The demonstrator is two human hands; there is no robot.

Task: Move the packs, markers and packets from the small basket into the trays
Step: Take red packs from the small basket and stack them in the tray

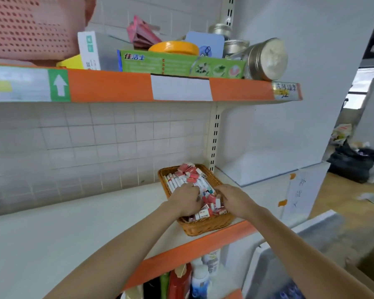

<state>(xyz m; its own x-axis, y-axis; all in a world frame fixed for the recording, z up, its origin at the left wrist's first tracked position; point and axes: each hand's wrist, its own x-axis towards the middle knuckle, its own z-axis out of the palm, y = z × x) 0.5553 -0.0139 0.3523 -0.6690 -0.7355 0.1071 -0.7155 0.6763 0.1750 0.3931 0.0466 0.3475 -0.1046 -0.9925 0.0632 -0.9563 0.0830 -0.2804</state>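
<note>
Head view: both hands reach into the small wicker basket (203, 227) on the white shelf (52, 234), its long axis running near-right to far-left. Left hand (187, 200) and right hand (233, 198) curl over red packs (205, 211); actual grip unclear. White markers (177, 182) lie side by side behind

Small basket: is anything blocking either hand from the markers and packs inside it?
Nothing visible does. The left hand and right hand are already inside the small basket, down on the markers and red packs. No trays are in view, so that path cannot be judged.
</note>
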